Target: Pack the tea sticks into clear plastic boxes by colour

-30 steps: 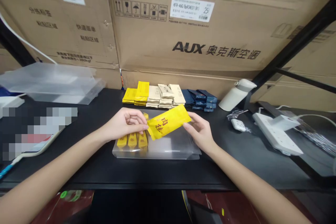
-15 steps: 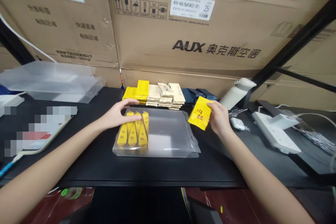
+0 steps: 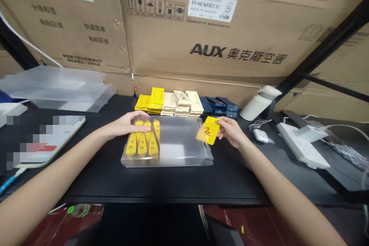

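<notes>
A clear plastic box (image 3: 178, 146) lies flat on the black table (image 3: 161, 184), with three yellow sachets (image 3: 142, 142) standing side by side in its left end. My left hand (image 3: 127, 124) rests on the box's far left corner, fingers curled over the sachets' tops. My right hand (image 3: 230, 130) pinches one yellow sachet (image 3: 208, 130) by its right edge, at the open right end of the box, beside the box's flap.
Stacks of yellow (image 3: 150, 103), beige (image 3: 181, 104) and dark blue sachets (image 3: 220, 107) line the back against big cardboard cartons (image 3: 207, 34). Empty clear boxes (image 3: 57, 88) lie at left. A white bottle (image 3: 259, 102), a power strip (image 3: 302, 142) and a black frame bar (image 3: 323, 46) stand at right.
My right hand took the yellow sachet away from my left, swung it out right, then brought it back down to the box's right end. My left hand settled onto the box's left end.
</notes>
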`<state>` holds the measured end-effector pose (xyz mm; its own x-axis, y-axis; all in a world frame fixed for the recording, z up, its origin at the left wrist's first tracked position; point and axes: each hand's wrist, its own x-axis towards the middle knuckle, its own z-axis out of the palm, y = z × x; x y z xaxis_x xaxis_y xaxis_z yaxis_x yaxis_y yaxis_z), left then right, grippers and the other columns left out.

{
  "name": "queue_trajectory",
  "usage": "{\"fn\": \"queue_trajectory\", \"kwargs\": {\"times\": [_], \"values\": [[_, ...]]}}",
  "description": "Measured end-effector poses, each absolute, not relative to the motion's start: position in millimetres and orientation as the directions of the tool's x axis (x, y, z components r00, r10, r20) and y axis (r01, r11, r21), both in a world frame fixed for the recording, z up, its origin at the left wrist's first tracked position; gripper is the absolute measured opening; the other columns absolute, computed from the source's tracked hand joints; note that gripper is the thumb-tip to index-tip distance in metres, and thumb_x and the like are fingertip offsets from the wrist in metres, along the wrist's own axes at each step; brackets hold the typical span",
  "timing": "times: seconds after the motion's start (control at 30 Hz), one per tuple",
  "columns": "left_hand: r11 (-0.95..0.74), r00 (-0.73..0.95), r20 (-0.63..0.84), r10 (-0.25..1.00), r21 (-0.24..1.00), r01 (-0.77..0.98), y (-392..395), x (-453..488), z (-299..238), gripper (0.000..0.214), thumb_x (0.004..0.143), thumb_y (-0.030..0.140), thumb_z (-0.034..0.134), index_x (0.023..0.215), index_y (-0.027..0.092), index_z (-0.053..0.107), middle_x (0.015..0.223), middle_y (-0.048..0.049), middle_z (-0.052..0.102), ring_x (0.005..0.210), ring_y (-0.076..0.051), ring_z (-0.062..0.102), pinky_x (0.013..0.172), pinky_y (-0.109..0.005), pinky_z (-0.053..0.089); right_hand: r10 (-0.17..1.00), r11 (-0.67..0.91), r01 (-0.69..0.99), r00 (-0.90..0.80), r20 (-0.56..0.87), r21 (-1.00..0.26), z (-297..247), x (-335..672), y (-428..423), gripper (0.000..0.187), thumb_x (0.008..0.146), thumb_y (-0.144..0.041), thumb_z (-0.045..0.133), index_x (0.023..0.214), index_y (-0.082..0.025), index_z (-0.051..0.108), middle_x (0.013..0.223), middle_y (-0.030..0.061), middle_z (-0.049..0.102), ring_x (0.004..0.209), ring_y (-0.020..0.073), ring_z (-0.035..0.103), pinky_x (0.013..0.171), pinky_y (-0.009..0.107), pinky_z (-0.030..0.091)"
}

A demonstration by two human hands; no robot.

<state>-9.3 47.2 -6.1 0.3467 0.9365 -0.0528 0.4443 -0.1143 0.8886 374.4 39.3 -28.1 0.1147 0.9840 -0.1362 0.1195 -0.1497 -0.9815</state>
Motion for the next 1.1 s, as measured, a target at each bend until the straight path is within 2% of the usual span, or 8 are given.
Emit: {"fn": "queue_trajectory", "kwargs": {"times": [0.1,0.23,0.37,0.6,0.8,0.87,1.0,1.1], "values": [[-0.110,0.346,-0.058,0.936,0.889,0.445,47.9,-9.5,-6.5,0.054,0.058,0.048,0.082,0.102,0.020,0.067,0.114,-0.0087,0.067,0.110,-0.030,0.063,0.091,-0.040,0.052,0.977,-0.214,0.094,0.020,-0.213,-0.972,-25.1,378.7,38.6,0.014,0.078,-0.021,0.067,0.083,-0.017,0.055,0.055,0.0022,0.066,0.042,0.0112,0.062,0.037,0.016,0.051],[-0.107,0.343,-0.058,0.938,0.891,0.442,47.9,-9.0,-5.4,0.055,0.058,0.047,0.082,0.102,0.020,0.067,0.114,-0.0093,0.067,0.109,-0.030,0.063,0.091,-0.040,0.052,0.895,-0.361,0.033,-0.270,-0.356,-0.932,-22.6,389.5,40.0,0.022,0.076,-0.016,0.074,0.091,-0.015,0.058,0.081,0.0095,0.075,0.063,0.0157,0.074,0.050,0.017,0.060],[-0.110,0.331,-0.050,0.942,0.887,0.448,47.9,-9.5,-5.9,0.054,0.057,0.048,0.083,0.102,0.020,0.068,0.113,-0.0099,0.068,0.106,-0.031,0.065,0.088,-0.041,0.054,0.844,-0.408,-0.031,-0.394,-0.364,-0.912,-24.2,394.4,42.3,0.035,0.076,-0.013,0.073,0.108,-0.013,0.060,0.099,0.0115,0.075,0.078,0.0180,0.076,0.063,0.020,0.064],[-0.086,0.338,-0.070,0.939,0.902,0.424,47.9,-10.9,-8.4,0.055,0.058,0.048,0.083,0.103,0.021,0.067,0.114,-0.0091,0.068,0.105,-0.029,0.066,0.085,-0.039,0.055,0.763,-0.421,-0.009,-0.544,-0.349,-0.907,-29.2,390.2,40.7,0.023,0.077,-0.016,0.065,0.098,-0.015,0.056,0.083,0.0062,0.074,0.063,0.0155,0.074,0.060,0.026,0.064],[-0.109,0.334,-0.044,0.942,0.898,0.427,47.4,-10.3,-8.3,0.054,0.058,0.047,0.083,0.102,0.021,0.068,0.112,-0.0083,0.069,0.107,-0.030,0.065,0.088,-0.040,0.054,0.806,-0.368,0.027,-0.490,-0.333,-0.930,-26.1,384.8,37.2,0.020,0.073,-0.018,0.069,0.089,-0.015,0.056,0.076,0.0034,0.073,0.056,0.0126,0.071,0.058,0.023,0.062],[-0.117,0.337,-0.038,0.941,0.896,0.427,47.6,-10.3,-8.9,0.054,0.058,0.048,0.083,0.103,0.020,0.067,0.113,-0.0087,0.069,0.107,-0.031,0.065,0.090,-0.042,0.053,0.822,-0.315,0.059,-0.481,-0.304,-0.947,-24.0,379.6,33.5,0.021,0.074,-0.022,0.073,0.084,-0.015,0.057,0.074,0.0037,0.073,0.058,0.0119,0.070,0.058,0.021,0.060],[-0.115,0.339,-0.042,0.940,0.896,0.429,48.0,-10.0,-10.1,0.057,0.059,0.049,0.082,0.105,0.020,0.066,0.116,-0.0100,0.067,0.110,-0.032,0.063,0.092,-0.045,0.052,0.868,-0.108,0.096,-0.477,-0.141,-0.989,-21.2,367.2,24.2,0.022,0.073,-0.027,0.078,0.076,-0.013,0.061,0.062,0.0009,0.069,0.047,0.0066,0.060,0.043,0.013,0.048],[-0.128,0.329,-0.031,0.944,0.883,0.452,47.5,-7.9,-11.4,0.056,0.060,0.050,0.081,0.105,0.020,0.066,0.116,-0.0093,0.067,0.111,-0.031,0.062,0.094,-0.044,0.050,0.868,-0.025,0.115,-0.491,-0.079,-0.993,-22.0,359.6,19.2,0.021,0.071,-0.029,0.080,0.077,-0.013,0.066,0.061,0.0010,0.070,0.046,0.0076,0.059,0.043,0.016,0.047]]}}
